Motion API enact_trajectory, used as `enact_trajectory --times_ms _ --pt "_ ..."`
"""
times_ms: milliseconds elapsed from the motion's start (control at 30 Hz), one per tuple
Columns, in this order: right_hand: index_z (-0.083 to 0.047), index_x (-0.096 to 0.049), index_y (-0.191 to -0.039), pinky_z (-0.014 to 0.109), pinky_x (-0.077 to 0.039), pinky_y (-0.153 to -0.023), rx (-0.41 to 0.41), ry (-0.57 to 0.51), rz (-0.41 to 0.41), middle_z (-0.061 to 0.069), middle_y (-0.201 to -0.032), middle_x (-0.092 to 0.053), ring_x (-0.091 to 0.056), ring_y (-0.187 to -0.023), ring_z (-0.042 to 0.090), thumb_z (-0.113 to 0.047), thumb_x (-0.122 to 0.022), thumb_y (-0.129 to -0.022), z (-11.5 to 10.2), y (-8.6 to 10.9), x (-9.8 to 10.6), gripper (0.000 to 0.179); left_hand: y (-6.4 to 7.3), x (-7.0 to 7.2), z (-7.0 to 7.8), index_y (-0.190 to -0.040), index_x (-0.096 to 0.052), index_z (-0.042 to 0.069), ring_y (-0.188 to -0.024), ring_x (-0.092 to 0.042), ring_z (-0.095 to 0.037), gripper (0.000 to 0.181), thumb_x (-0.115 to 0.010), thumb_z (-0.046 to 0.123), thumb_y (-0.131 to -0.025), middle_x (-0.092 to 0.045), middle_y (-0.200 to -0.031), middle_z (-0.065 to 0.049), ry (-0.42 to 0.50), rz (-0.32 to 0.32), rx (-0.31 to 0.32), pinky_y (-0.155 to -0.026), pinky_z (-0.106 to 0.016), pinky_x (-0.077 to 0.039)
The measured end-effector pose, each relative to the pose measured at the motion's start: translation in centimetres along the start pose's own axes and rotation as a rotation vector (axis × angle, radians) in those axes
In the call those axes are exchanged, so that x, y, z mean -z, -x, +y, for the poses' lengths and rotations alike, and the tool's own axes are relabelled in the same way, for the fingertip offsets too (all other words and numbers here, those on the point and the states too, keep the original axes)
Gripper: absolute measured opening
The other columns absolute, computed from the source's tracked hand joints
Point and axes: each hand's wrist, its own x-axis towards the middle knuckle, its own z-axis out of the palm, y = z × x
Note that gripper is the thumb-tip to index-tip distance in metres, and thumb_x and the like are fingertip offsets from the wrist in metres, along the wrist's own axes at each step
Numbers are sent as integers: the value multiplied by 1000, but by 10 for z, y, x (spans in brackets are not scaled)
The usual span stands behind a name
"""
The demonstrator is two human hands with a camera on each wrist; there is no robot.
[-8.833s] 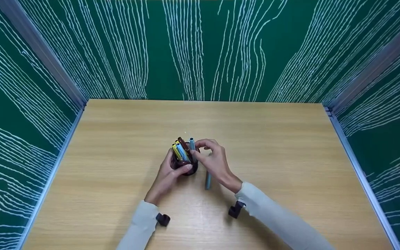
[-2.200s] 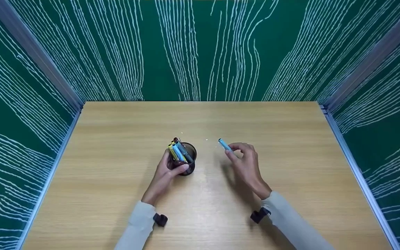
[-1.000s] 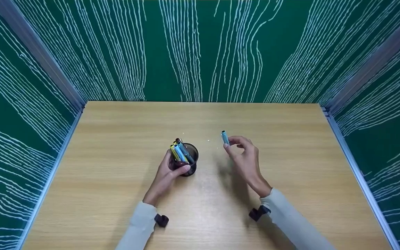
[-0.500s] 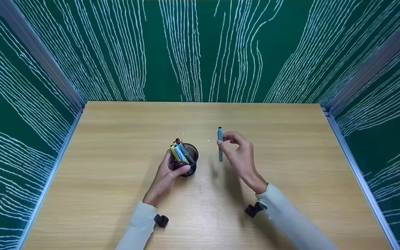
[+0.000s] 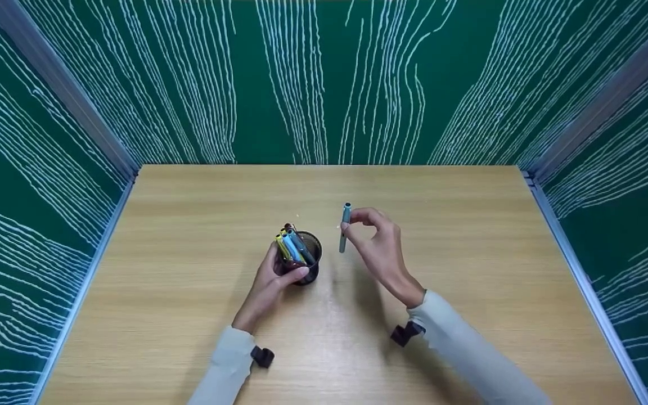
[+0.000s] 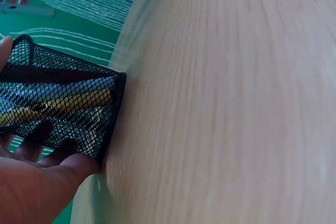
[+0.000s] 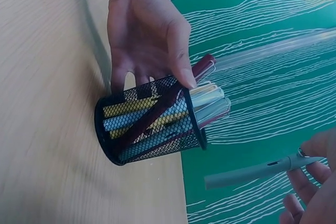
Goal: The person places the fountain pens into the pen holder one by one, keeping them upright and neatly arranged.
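Observation:
My left hand [image 5: 268, 287] holds a black mesh pen holder [image 5: 313, 272] from its left side, thumb near the rim. The holder looks upright on the table in the head view. Several pens [image 5: 291, 247], yellow, light blue, grey-blue and dark red, lean together toward its left side. To the right of the holder, my right hand [image 5: 383, 250] pinches a grey-blue pen [image 5: 342, 241] between thumb and fingers. That pen is nearly upright above the table, apart from the holder. In the right wrist view the pen [image 7: 247, 174] shows its clip end at the fingers.
A light wooden table [image 5: 217, 197] lies beneath both hands. Green walls [image 5: 358, 84] with white wavy lines stand behind and at the sides, with metal posts [image 5: 65, 84] at the corners. A tiny white speck [image 5: 297, 215] lies behind the holder.
Earlier my right hand held a pen at the holder while another lay on the table; that spot is bare now. The pinched pen has since turned upright and moved left. My left hand stays put.

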Motion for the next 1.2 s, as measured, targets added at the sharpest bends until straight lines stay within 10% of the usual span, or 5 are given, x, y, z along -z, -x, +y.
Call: enact_trajectory --times_ms 1200 --pt "-8 -80 -109 46 -51 -103 110 -4 -88 1 -110 -78 -66 -112 22 -8 -85 -95 -18 0 -38 14 0 0 3 -168 -40 17 -152 -50 -29 85 -84 11 -95 -57 -158 -13 -34 7 2 -131 -49 -31"
